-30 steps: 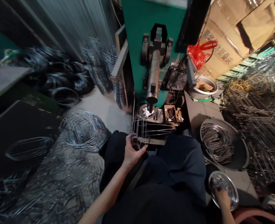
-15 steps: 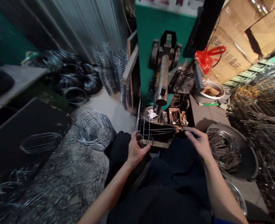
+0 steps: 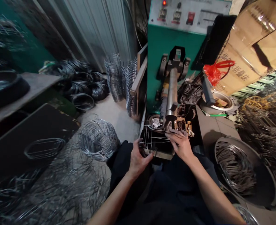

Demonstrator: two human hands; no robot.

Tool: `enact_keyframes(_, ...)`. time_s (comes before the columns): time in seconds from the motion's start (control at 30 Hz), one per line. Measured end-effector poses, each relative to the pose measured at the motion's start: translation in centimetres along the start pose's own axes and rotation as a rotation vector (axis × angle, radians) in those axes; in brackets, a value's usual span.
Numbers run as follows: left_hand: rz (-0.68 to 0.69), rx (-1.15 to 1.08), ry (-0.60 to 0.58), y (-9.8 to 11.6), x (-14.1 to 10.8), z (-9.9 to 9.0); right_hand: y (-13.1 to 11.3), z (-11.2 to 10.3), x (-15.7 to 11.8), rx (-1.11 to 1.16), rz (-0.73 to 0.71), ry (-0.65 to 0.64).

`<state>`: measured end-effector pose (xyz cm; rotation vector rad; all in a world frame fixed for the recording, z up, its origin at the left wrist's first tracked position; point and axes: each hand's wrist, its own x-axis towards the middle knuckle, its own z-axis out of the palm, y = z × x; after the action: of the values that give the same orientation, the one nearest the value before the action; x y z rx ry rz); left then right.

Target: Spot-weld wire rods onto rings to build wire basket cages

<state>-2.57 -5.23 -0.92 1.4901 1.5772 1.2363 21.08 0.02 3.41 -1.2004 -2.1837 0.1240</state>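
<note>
My left hand [image 3: 138,159] is closed on the left side of a wire frame [image 3: 148,134], a small grid of thin metal rods in front of the green machine [image 3: 175,40]. Long thin wires run from the frame toward the right. At their right end, my right hand [image 3: 180,145] has its fingers pressed together on the wire frame, just below the machine's round metal arm [image 3: 172,93]. The fingertips of both hands are partly hidden or dark.
A wire bundle [image 3: 99,139] lies on the floor at left, with stacked wire rings [image 3: 114,79] behind. On the right stand a basin of metal rods [image 3: 236,165], a white bowl [image 3: 216,107] and a cardboard box [image 3: 241,53]. Small boxes [image 3: 189,128] sit below the machine arm.
My right hand has moved left, closer to my left hand, which stays on the wire frame. The view has tilted up, showing more of the machine's panel.
</note>
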Motion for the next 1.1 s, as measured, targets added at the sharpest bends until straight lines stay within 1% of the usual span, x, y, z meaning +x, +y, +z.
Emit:
enact_keyframes(0.1,0.0,-0.02,0.007,-0.2,0.4,-0.1,0.2,-0.4,0.6,0.03,-0.001,0.027)
enact_keyframes(0.27,-0.017,-0.015,0.035,-0.6,0.6,-0.5,0.6,-0.8,1.1,0.043,-0.002,0.026)
enact_keyframes(0.57,-0.005,0.003,0.098,-1.0,0.3,-0.5,-0.1,0.0,1.8,0.046,-0.021,0.057)
enact_keyframes(0.73,0.028,0.018,0.121,-0.8,0.9,-0.4,-0.2,0.0,2.3,0.062,0.001,0.055)
enact_keyframes(0.97,0.016,-0.008,0.071,-1.8,1.4,0.0,-0.2,0.4,2.4,0.068,0.016,0.073)
enact_keyframes(1.1,-0.009,0.009,0.048,-1.6,1.8,-0.3,-0.1,0.4,2.6,0.052,0.102,0.139)
